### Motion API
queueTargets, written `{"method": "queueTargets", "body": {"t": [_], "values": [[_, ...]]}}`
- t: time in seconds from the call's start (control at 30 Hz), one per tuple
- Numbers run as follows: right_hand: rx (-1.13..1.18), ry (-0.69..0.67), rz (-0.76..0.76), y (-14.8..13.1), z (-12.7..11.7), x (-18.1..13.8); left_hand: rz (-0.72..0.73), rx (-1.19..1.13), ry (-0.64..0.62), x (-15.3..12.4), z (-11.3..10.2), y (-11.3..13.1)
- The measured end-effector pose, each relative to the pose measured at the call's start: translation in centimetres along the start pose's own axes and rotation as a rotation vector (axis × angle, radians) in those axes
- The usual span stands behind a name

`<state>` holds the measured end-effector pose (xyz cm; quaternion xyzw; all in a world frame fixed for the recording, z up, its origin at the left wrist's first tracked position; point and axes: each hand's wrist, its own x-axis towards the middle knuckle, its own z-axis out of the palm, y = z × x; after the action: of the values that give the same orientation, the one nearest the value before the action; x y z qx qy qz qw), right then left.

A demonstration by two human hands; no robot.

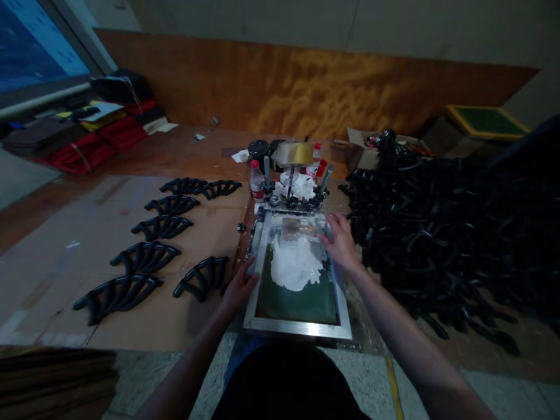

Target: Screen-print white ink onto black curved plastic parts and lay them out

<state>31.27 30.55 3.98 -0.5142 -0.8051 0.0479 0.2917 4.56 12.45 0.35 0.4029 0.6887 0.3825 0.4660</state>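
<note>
A silk-screen printing frame (301, 328) with a metal border lies in front of me, its green mesh (293, 306) partly covered by a thick pool of white ink (295, 268). My left hand (240, 287) is at the frame's left side, fingers and thumb bent about its edge. Over the upper right of the screen, my right hand (342, 240) has its fingers closed on the end of a flat, blurred scraper (292, 228). That scraper lies across the far end of the ink. Whatever sits under the screen is hidden.
Black curved handle-like parts (146, 255) lie in rows on cardboard at left; a big heap of them (420, 245) fills the right. Behind the frame stand a hinge clamp (291, 201), a red-capped bottle (256, 182) and a tape roll (294, 153). Red bundles (94, 143) sit far left.
</note>
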Motion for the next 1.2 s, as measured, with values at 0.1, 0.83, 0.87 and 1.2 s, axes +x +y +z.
{"method": "queueTargets", "body": {"t": [0.1, 0.83, 0.87, 1.2], "values": [[-0.034, -0.22, -0.182, -4.8, 1.8, 1.7, 0.005, 0.101, 0.018, 1.2, 0.8, -2.1], [0.135, -0.591, -0.564, -6.0, 1.7, -6.3, -0.05, -0.018, -0.013, 1.7, 0.8, -3.0], [0.147, -0.581, -0.511, -6.2, 1.6, -5.5, -0.052, -0.023, -0.024, 1.6, 0.7, -2.8], [0.039, -0.075, 0.038, -0.6, -3.1, 6.4, 0.112, -0.042, 0.164, -1.2, -2.2, 7.4]]}}
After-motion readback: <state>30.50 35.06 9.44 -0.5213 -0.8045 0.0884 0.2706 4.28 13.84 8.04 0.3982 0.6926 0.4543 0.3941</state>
